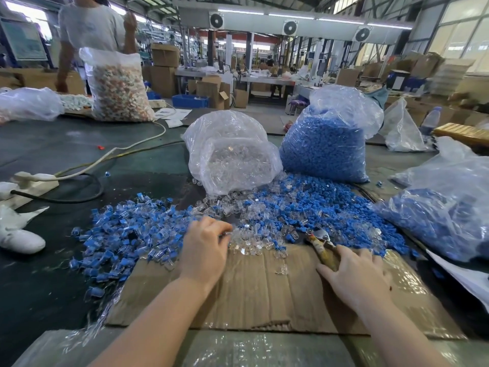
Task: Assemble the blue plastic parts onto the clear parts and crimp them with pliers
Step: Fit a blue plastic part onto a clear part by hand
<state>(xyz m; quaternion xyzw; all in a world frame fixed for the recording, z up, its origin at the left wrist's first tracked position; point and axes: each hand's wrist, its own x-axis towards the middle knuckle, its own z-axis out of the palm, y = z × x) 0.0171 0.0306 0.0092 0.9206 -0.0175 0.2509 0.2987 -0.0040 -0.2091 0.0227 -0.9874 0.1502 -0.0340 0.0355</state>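
Left hand (205, 243) fingers curled into clear parts (248, 241) (grasp unclear) | right hand (353, 274) grips pliers (324, 246) on cardboard (254, 292)

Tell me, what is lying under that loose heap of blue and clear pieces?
A sheet of brown cardboard shows under the heap's near edge, on the dark green table. How far it runs beneath the pieces is covered.

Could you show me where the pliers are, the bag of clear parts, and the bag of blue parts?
pliers (325, 247): head view, on the worn handle.
bag of clear parts (232, 157): head view, on its front.
bag of blue parts (324, 147): head view, on its filled middle.
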